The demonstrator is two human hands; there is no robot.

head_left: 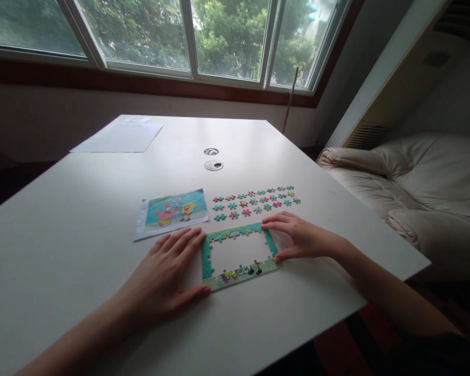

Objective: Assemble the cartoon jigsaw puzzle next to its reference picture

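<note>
A rectangular jigsaw puzzle border (pixel 241 271) lies flat on the white table, its middle showing bare tabletop. Along its lower strip are small cartoon figures; the other sides are mostly teal and green. My left hand (pixel 172 266) rests open at the left side, fingertips by the upper corner and thumb touching the lower one. On the opposite side, my right hand (pixel 297 235) is spread, fingers on the upper right corner and thumb at the lower right. Loose jigsaw pieces (pixel 254 201) lie in rows beyond the border. A cartoon picture sheet (pixel 175 209) lies left of them.
White paper (pixel 117 138) lies at the far left of the table (pixel 82 209). Two round fittings (pixel 213 165) sit in the tabletop near the middle. A cream sofa (pixel 426 183) stands to the right, and windows (pixel 231 42) line the back wall.
</note>
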